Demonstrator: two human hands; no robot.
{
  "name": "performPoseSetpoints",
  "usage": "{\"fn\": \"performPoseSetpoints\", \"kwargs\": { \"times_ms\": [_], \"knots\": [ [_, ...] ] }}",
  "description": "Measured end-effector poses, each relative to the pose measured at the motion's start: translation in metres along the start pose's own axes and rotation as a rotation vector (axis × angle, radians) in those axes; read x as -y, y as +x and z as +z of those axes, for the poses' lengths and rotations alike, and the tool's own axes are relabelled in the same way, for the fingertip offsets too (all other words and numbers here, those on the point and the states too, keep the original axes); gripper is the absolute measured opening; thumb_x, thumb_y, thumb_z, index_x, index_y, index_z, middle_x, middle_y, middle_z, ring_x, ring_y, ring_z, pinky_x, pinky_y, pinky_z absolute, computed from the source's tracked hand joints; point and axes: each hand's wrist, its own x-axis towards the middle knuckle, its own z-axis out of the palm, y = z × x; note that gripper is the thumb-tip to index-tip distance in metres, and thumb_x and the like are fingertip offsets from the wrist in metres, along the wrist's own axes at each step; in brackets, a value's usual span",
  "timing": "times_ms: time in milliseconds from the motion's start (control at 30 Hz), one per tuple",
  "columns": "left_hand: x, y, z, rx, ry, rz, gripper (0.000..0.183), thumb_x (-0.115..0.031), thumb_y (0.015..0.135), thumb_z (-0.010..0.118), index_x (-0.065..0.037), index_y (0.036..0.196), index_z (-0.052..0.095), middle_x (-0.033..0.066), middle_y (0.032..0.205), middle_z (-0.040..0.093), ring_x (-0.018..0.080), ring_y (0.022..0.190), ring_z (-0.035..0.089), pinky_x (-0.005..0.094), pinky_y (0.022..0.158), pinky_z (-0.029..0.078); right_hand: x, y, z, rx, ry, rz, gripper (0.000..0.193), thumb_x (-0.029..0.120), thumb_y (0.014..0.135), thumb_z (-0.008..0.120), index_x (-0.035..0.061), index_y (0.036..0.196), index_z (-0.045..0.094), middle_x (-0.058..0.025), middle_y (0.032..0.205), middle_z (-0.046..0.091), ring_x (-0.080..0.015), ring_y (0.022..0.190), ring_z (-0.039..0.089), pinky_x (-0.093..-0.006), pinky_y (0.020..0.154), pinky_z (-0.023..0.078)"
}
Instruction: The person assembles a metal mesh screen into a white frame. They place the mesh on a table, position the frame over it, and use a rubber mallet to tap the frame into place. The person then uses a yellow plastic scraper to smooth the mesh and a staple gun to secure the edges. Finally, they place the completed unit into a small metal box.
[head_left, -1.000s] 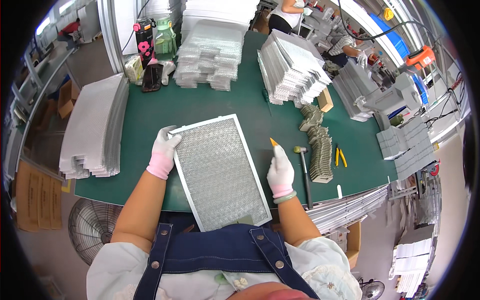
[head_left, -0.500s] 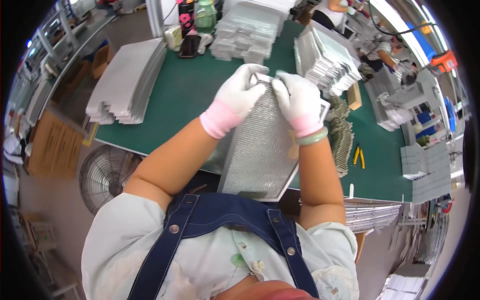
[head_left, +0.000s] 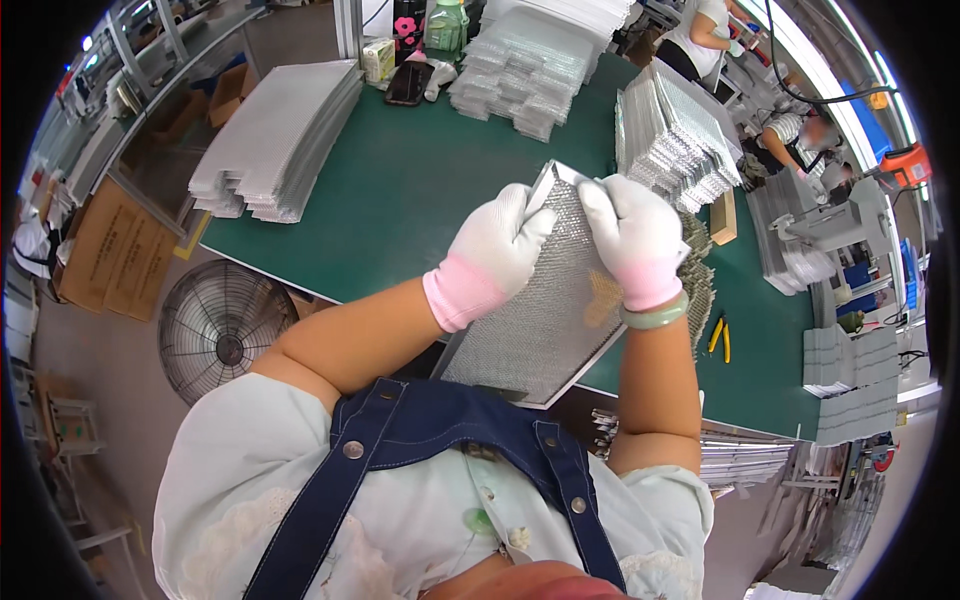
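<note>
A long silvery mesh filter panel (head_left: 540,325) in a thin metal frame lies tilted before me, its near end close to my blue apron. My left hand (head_left: 498,245), in a white glove with a pink cuff, is closed on the panel's left edge near the far end. Gloved the same way, my right hand (head_left: 635,235) grips the far right corner, thumb over the frame. Between the two hands the far corner of the frame (head_left: 566,172) shows bare. A tan patch marks the mesh beside my right wrist. My fingers under the panel are hidden.
On the green table (head_left: 400,200) stand flat silvery sheets (head_left: 280,130) at left, mesh stacks (head_left: 675,135) at right and wrapped stacks (head_left: 525,65) behind. Yellow-handled pliers (head_left: 720,338), a wooden block (head_left: 722,218) and a phone (head_left: 408,83) lie there too. A floor fan (head_left: 228,335) stands at left.
My hands have moved apart at the panel's far end, the left one lower along its edge, so the frame's far corner now shows. The view has shifted a little.
</note>
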Motion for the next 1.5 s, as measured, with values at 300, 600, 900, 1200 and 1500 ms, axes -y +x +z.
{"fn": "performPoseSetpoints", "kwargs": {
  "times_ms": [300,600,900,1200,1500],
  "knots": [
    [-0.114,0.086,-0.049,-0.005,0.465,1.049,0.024,-0.028,0.088,0.066,-0.006,0.096,0.061,0.0122,0.075,0.059,0.0313,0.070,0.062,0.0413,0.061,0.048,0.036,-0.017,-0.079,-0.568,0.382,0.174,0.030,0.023,0.103,0.050,-0.0042,0.111,0.059,-0.0023,0.087,0.060,-0.0093,0.077,0.052,-0.0241,0.071,0.044],
    [0.026,0.017,0.022,0.207,0.374,0.768,0.064,-0.053,0.057,0.080,-0.003,0.091,0.058,0.0171,0.104,0.056,0.0425,0.116,0.052,0.0655,0.108,0.025,0.016,-0.151,0.110,-0.292,0.404,0.351,0.040,0.000,0.083,0.064,0.0007,0.122,0.060,-0.0148,0.107,0.065,-0.0298,0.095,0.063,-0.0369,0.088,0.050],
    [0.019,0.028,0.042,0.114,0.213,0.771,0.035,-0.028,0.059,0.075,-0.010,0.076,0.051,0.0095,0.079,0.050,0.0316,0.078,0.052,0.0603,0.107,0.030,-0.039,-0.158,0.053,-0.042,0.328,0.251,0.057,0.039,0.094,0.060,-0.0047,0.130,0.055,-0.0213,0.125,0.062,-0.0376,0.116,0.059,-0.0443,0.101,0.045],
    [0.012,0.031,0.047,0.222,0.078,0.818,0.034,-0.023,0.057,0.076,-0.010,0.075,0.051,0.0076,0.074,0.049,0.0305,0.074,0.051,0.0587,0.104,0.034,-0.097,-0.203,0.046,0.432,-0.452,1.116,0.046,0.027,0.086,0.066,0.0018,0.123,0.055,-0.0168,0.101,0.067,-0.0318,0.085,0.068,-0.0439,0.075,0.054],
    [0.013,0.021,0.034,0.244,0.262,0.771,0.046,-0.036,0.055,0.083,-0.011,0.077,0.052,0.0086,0.093,0.057,0.0359,0.107,0.054,0.0605,0.100,0.033,-0.017,-0.206,0.013,0.072,0.910,0.860,0.005,-0.001,0.093,0.054,-0.0021,0.097,0.054,-0.0127,0.087,0.068,-0.0150,0.075,0.068,-0.0263,0.067,0.053]
  ]
}}
